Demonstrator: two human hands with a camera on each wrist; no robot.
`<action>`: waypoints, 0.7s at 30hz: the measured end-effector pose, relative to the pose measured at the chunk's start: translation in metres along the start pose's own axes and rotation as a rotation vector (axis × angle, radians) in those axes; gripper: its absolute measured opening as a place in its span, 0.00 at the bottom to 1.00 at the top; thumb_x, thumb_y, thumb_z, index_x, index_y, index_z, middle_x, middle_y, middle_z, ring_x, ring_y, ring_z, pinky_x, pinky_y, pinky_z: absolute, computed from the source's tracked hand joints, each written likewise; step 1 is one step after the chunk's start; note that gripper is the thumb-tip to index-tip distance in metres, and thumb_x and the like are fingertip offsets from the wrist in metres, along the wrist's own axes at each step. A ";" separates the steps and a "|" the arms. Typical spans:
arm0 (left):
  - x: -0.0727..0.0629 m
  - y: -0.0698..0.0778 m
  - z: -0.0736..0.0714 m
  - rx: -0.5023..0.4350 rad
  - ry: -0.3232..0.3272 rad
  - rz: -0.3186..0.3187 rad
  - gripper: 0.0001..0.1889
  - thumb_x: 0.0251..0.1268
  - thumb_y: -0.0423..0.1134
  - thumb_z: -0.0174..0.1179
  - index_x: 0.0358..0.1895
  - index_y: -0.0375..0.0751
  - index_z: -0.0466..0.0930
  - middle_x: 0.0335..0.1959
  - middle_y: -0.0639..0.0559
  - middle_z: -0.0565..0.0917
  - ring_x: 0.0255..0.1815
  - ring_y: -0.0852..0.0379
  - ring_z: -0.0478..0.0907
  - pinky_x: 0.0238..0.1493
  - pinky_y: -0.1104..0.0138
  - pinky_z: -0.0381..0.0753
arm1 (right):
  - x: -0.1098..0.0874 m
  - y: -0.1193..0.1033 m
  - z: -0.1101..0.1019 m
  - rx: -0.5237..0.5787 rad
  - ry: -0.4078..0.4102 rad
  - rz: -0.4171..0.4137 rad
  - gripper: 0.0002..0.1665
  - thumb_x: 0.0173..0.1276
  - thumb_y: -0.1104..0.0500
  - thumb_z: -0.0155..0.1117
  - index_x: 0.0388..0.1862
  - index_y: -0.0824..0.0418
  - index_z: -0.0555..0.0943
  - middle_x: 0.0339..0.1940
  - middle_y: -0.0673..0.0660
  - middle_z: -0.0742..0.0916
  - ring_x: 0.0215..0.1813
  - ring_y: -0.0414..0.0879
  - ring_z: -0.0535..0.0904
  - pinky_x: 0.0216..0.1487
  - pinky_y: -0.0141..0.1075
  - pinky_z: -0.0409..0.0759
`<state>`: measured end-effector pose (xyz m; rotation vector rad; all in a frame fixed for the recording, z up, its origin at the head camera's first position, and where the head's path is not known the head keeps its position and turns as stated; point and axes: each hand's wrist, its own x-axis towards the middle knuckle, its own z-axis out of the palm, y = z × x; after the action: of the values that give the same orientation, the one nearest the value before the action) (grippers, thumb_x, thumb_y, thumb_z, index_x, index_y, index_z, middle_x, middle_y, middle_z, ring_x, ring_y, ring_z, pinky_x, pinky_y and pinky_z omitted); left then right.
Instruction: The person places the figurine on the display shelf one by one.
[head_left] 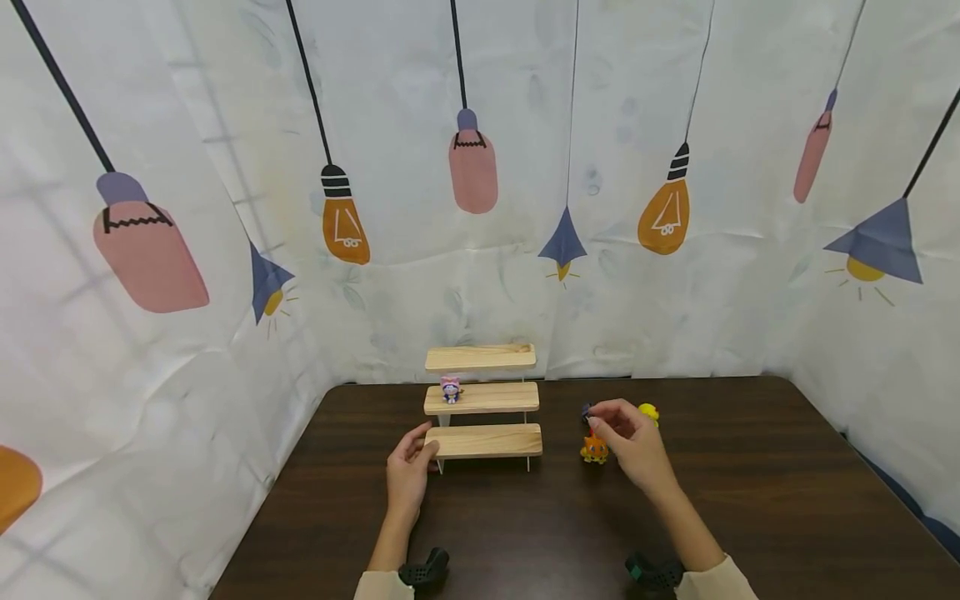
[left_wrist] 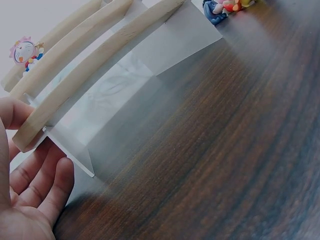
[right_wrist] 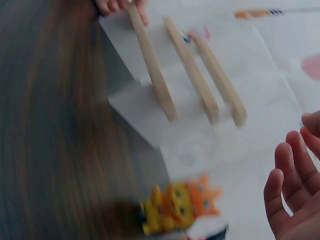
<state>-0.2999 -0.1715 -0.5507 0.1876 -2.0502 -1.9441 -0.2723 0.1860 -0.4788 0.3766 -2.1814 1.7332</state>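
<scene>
A three-tier display stand point(head_left: 482, 442) has pale wooden planks on clear side panels. My left hand point(head_left: 408, 475) grips the left end of its lowest plank, thumb on top and fingers underneath, as the left wrist view point(left_wrist: 37, 200) shows. A small pink-hooded figurine point(head_left: 451, 389) stands at the left of the middle plank. My right hand point(head_left: 633, 442) hovers over a group of small figurines, thumb and forefinger close together beside a dark blue figurine point(left_wrist: 214, 12). Nothing shows in its loosely bent fingers point(right_wrist: 282, 165). An orange figurine point(head_left: 595, 450) stands just in front.
A yellow figurine point(head_left: 648, 412) shows behind the right hand, partly hidden. The dark wooden table point(head_left: 540, 533) ends at a white curtain point(head_left: 480, 283) printed with lamps, close behind the stand. Black straps circle both wrists.
</scene>
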 end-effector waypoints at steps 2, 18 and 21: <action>0.000 0.000 0.000 -0.004 0.004 0.001 0.18 0.70 0.32 0.64 0.61 0.40 0.83 0.38 0.48 0.85 0.31 0.64 0.79 0.33 0.70 0.83 | 0.001 0.002 -0.011 0.027 0.035 0.013 0.12 0.72 0.62 0.67 0.49 0.69 0.83 0.37 0.55 0.88 0.36 0.42 0.83 0.38 0.31 0.85; 0.000 -0.002 0.002 -0.026 -0.010 0.016 0.19 0.69 0.32 0.64 0.61 0.40 0.83 0.40 0.44 0.85 0.32 0.64 0.80 0.33 0.69 0.84 | -0.004 0.039 -0.081 -0.157 0.103 0.150 0.23 0.75 0.53 0.65 0.60 0.68 0.79 0.40 0.42 0.85 0.40 0.38 0.81 0.39 0.29 0.83; 0.000 -0.002 0.001 -0.022 0.002 0.008 0.18 0.69 0.31 0.64 0.61 0.41 0.83 0.40 0.44 0.85 0.31 0.64 0.80 0.33 0.68 0.84 | -0.006 0.048 -0.087 -0.166 0.048 0.175 0.25 0.76 0.51 0.64 0.62 0.67 0.78 0.42 0.40 0.84 0.42 0.39 0.82 0.42 0.31 0.84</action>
<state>-0.3008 -0.1708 -0.5529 0.1758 -2.0238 -1.9597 -0.2783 0.2815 -0.5059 0.1046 -2.3632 1.6116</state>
